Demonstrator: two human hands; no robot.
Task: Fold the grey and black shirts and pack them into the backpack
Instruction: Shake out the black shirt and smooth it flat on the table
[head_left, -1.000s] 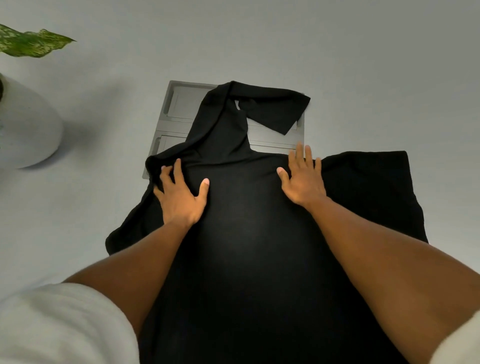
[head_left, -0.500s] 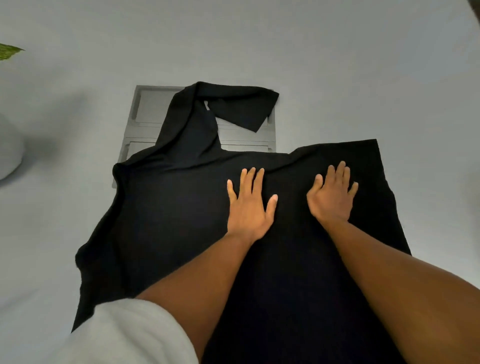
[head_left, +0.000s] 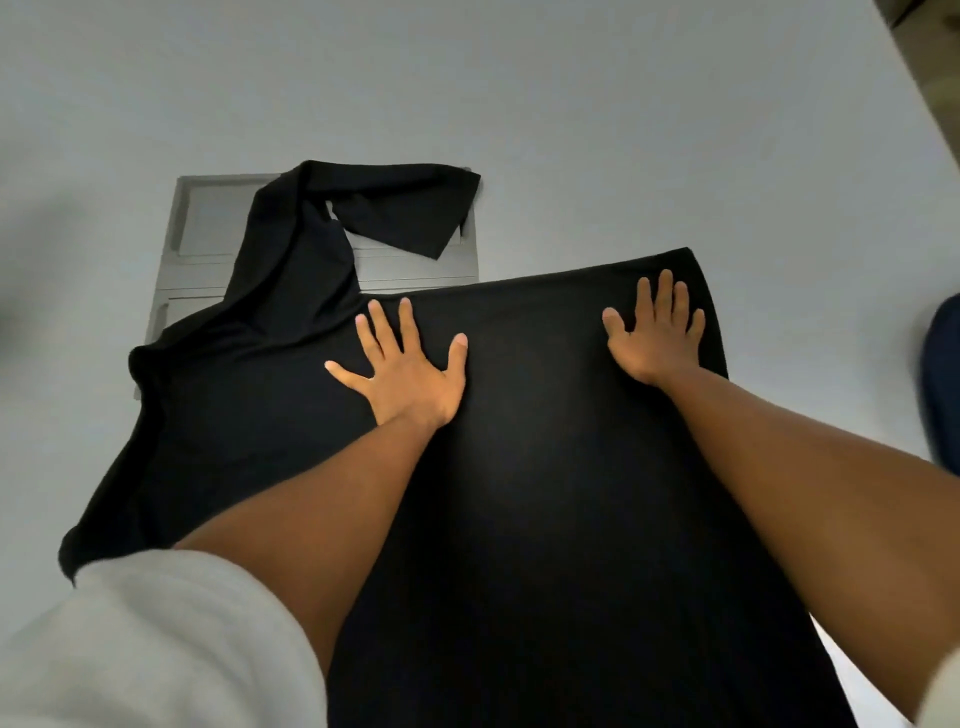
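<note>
1. Black shirt (head_left: 519, 493) spread flat on the table, plain, smooth in the middle; one sleeve (head_left: 395, 213) twisted over a grey panel (head_left: 421, 265).
2. Left hand (head_left: 410, 374) and right hand (head_left: 657, 338) press flat on it, fingers splayed, gripping nothing.
3. Pale grey table (head_left: 571, 104); dark blue object (head_left: 943, 384) at right edge, blurred.

Soft, dim, even light falls on the grey bench (head_left: 623, 130), with faint shadows at the left edge of the frame. The black shirt (head_left: 519, 493) shows almost no fold detail. The white sleeve (head_left: 156, 649) at lower left and a dark shape (head_left: 943, 379) at the right edge are blurred, and the wide lens bends the edges.
</note>
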